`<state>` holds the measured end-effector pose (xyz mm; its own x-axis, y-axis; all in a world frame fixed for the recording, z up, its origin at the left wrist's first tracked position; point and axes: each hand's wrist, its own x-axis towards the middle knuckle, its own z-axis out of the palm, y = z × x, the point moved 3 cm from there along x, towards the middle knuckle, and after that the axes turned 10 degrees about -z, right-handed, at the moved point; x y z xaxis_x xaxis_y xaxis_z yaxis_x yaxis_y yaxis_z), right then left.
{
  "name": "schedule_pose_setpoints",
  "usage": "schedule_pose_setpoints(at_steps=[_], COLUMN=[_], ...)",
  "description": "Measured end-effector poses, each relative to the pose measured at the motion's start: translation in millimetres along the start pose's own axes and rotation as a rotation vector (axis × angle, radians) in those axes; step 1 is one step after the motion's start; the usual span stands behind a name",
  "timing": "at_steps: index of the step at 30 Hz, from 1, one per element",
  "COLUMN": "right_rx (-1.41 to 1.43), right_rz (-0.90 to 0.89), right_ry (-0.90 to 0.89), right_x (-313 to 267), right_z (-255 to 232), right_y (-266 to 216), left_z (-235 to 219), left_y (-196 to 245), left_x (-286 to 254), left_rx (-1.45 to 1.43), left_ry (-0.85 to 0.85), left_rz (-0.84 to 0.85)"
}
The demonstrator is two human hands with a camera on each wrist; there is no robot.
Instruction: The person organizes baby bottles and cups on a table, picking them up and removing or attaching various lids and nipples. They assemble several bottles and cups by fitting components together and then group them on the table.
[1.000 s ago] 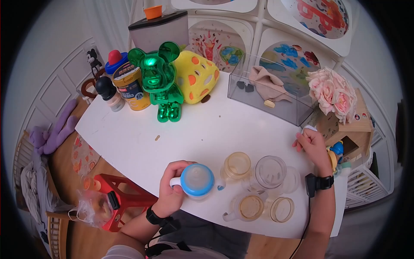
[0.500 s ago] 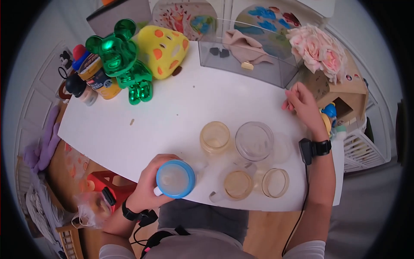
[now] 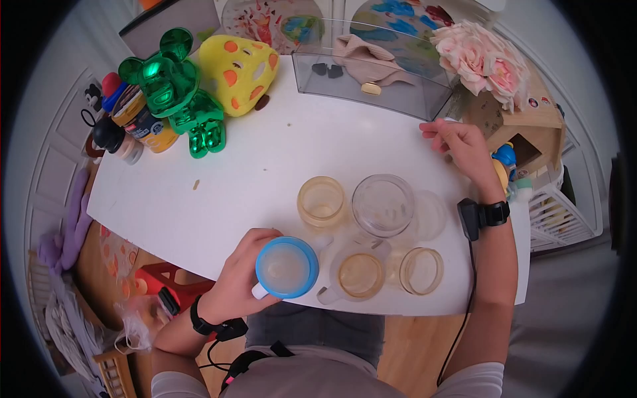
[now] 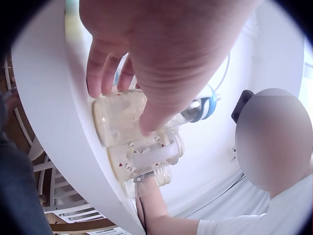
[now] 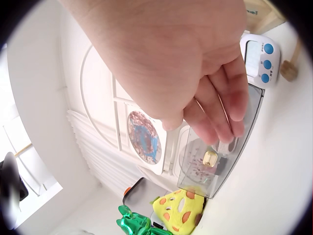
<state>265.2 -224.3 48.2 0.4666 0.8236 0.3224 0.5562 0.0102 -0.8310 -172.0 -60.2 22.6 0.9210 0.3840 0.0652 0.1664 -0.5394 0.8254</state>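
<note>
L hand (image 3: 240, 282) grips 1 blue-topped cup w/ white handle (image 3: 286, 267), left of 4 clear round vessels (image 3: 383, 205); R hand (image 3: 460, 146) loosely bent.

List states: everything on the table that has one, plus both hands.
Blue-ringed bottle: upright, top covered
Left hand: curled round bottle
Right hand: loosely bent, empty
Four other clear vessels: standing
Clear case: holds beige cloth
Blue-buttoned device: readout illegible
Green figure: upright

Open tabletop (image 3: 259, 149) between green figure (image 3: 174, 96) and jars (image 3: 322, 201), transparent case (image 3: 378, 98) barring far side
</note>
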Motion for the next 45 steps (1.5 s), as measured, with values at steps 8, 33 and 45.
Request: schedule_pose_setpoints(at_steps=[8, 33, 45], right_rx=[-0.04, -0.419, -0.604], right_rz=[0.077, -0.089, -0.355], right_ry=[0.009, 0.136, 0.074], right_x=[-3.3, -4.6, -5.7], right_z=[2.3, -4.0, -4.3], right_y=[-10.0, -14.6, 0.5], left_z=[-10.7, 19.0, 17.9], left_y=[1.6, -29.4, -35.4], left_x=[0.2, 230.1, 230.0], left_rx=[0.025, -0.841, -0.752], left_ry=[-0.105, -0.484, -0.525], left_rz=[-0.089, -0.178, -0.155])
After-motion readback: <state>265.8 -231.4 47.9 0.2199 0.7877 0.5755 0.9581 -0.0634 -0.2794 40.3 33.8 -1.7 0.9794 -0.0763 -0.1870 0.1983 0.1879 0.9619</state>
